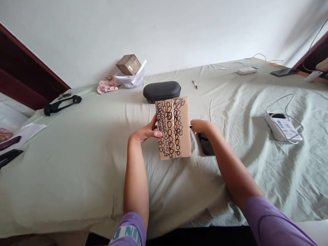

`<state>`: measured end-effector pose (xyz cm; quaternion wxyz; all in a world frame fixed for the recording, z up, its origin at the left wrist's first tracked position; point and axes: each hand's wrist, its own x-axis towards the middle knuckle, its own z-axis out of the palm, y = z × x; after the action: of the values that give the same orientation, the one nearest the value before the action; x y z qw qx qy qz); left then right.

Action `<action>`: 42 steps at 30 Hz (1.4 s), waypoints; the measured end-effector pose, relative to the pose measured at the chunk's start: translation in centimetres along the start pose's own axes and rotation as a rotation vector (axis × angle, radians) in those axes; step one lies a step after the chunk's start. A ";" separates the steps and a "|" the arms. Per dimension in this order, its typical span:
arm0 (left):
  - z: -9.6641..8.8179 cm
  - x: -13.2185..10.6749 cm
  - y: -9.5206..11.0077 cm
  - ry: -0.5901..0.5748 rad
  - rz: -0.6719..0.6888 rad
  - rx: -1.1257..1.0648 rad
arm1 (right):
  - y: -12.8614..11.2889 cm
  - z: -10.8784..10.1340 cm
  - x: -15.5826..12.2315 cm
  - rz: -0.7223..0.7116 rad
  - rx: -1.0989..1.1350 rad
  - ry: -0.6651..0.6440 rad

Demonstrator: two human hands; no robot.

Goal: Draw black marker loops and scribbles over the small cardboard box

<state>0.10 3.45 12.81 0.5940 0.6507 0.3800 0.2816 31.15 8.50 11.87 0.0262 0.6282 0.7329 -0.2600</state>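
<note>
While your left hand [146,132] clamps the left edge of the cardboard box [174,128], its thumb lies across the front face and the fingers wrap behind. The box stands on its lower edge on the pale green bed sheet [77,164], tilted slightly back, mid-bed and straight ahead of you. Black marker loops run in columns down its face, on either side of the taped seam.

Your right hand [201,126] sits curled at the box's right edge, knuckles up. A short dark tip shows between hand and box. You cannot tell whether the fingers grip the box, pinch that dark thing, or only rest there.

Nearby:
- a phone [207,146], dark screen up, lies on the sheet just under your right wrist
- a black case [162,91], zipped oval, sits just behind the box
- a pen [195,84] lies farther back, to the right of the case
- a small carton [128,64] rests on a plastic bag [132,81] against the wall, with a pink cloth [106,86] beside it
- a white device [283,128] with a looped cable lies well off to your right
- a power strip [247,70] sits at the far right corner
</note>
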 end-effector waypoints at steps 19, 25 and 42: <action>0.5 0.0 1.0 -0.004 0.061 0.071 | -5.7 -1.2 -3.7 -0.832 1.336 0.944; 0.8 -0.5 2.1 -0.013 0.011 0.125 | -6.4 0.7 -2.8 -0.796 1.087 1.200; 2.5 -0.6 3.8 0.289 0.239 0.423 | -6.3 -0.1 -5.3 -0.855 1.203 0.966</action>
<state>2.41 1.58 16.24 0.3474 0.7535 0.4315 0.3539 26.35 3.26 16.06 -0.7213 0.2487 0.5751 -0.2951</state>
